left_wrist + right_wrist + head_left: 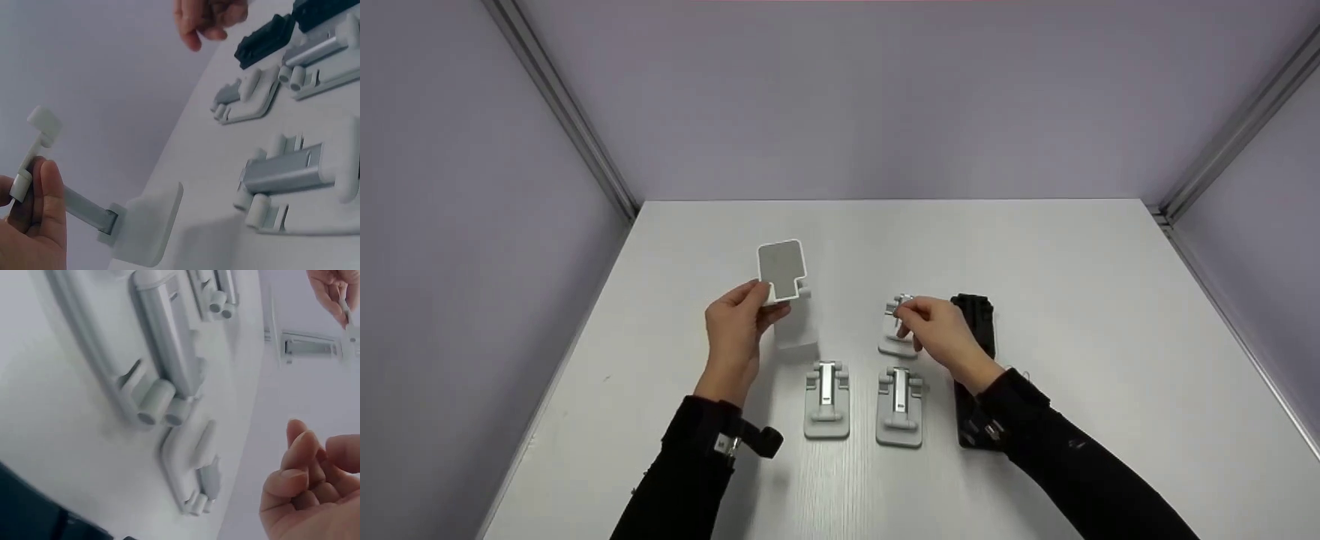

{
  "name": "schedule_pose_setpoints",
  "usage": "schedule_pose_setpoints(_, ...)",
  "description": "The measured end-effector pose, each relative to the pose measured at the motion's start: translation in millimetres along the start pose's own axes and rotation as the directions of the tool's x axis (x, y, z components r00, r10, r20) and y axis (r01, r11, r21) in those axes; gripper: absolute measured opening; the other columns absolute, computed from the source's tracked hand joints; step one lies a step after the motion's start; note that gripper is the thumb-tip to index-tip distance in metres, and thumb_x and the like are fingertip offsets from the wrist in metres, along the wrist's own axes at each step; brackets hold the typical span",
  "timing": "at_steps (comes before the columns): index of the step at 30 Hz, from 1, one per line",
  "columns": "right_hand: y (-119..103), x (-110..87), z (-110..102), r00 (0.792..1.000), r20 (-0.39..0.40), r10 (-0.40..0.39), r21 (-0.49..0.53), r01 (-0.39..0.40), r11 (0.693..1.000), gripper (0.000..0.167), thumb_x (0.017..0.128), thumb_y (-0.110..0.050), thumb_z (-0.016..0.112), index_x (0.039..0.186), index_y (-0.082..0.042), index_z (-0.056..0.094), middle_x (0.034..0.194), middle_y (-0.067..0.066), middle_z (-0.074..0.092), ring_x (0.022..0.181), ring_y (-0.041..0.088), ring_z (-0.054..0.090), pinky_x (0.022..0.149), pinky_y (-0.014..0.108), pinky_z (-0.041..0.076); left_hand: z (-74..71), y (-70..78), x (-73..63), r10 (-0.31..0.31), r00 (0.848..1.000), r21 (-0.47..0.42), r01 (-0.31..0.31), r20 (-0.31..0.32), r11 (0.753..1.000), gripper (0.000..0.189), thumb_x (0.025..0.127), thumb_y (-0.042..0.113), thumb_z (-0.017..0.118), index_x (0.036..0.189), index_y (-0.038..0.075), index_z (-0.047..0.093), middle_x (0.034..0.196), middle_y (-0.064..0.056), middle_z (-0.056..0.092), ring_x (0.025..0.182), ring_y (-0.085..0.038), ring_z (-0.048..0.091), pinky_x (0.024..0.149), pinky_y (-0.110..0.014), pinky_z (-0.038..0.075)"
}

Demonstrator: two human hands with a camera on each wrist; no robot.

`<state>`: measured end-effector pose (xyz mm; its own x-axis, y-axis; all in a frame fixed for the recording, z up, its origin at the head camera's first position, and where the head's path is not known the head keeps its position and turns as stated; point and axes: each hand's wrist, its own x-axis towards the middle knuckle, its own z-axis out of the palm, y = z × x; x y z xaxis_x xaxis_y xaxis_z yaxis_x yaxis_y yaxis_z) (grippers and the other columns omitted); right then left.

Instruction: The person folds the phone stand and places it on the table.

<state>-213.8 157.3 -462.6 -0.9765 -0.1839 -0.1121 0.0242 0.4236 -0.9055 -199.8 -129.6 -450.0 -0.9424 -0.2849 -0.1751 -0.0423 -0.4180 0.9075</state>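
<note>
My left hand (733,330) pinches an unfolded white phone stand (781,268) by its upper plate, up off the table. In the left wrist view its silver arm stretches out to a broad base (149,225). My right hand (945,330), fingers loosely bent and holding nothing, hovers above the table. In the head view it partly covers a folded white stand (895,346), while the right wrist view has the hand (309,484) apart from that stand (197,461). Two more folded white stands, one left (826,420) and one right (899,431), lie nearer me.
Black folded stands (976,319) lie at the right, partly hidden under my right forearm. All of this is on a white table (1072,262), with a pale wall (840,97) behind and panels on both sides.
</note>
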Motion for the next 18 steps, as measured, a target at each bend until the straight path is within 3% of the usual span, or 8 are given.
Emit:
schedule_pose_setpoints(4, -11, -4.2, 1, 0.997, 0.033, -0.069, 0.070, 0.067, 0.995, 0.027, 0.107, -0.028, 0.055, 0.115, -0.010, 0.074, 0.089, 0.009, 0.072, 0.080, 0.043, 0.062, 0.055, 0.023, 0.043, 17.2, -3.3, -12.6, 0.012, 0.999, -0.028, -0.011, 0.044, 1.000, 0.036, 0.098, 0.006, 0.065, 0.127, -0.016, 0.060, 0.120, -0.026, 0.063, 0.082, -0.022, 0.075, 0.081, -0.034, 0.065)
schedule_pose_setpoints(11, -26, -7.3, 2, 0.986, 0.075, -0.149, 0.209, 0.131, 0.969, 0.035, 0.107, -0.035, 0.055, 0.113, -0.006, 0.073, 0.088, 0.011, 0.071, 0.067, 0.019, 0.059, 0.060, 0.023, 0.048, 42.0, -10.3, -31.9, 0.051, 0.992, -0.018, -0.049, 0.115, 0.999, 0.033, 0.097, 0.007, 0.066, 0.122, -0.015, 0.063, 0.116, -0.026, 0.065, 0.083, -0.024, 0.075, 0.080, -0.037, 0.065)
schedule_pose_setpoints(18, -30, -7.5, 2, 0.973, 0.114, -0.198, 0.314, 0.154, 0.937, 0.042, 0.107, -0.036, 0.056, 0.117, 0.002, 0.070, 0.089, 0.008, 0.069, 0.066, 0.015, 0.058, 0.060, 0.023, 0.046, 56.2, -21.6, -43.4, 0.073, 0.983, 0.048, -0.082, 0.166, 0.995, 0.030, 0.097, 0.009, 0.067, 0.118, -0.012, 0.067, 0.108, -0.024, 0.072, 0.077, -0.026, 0.076, 0.078, -0.038, 0.065)
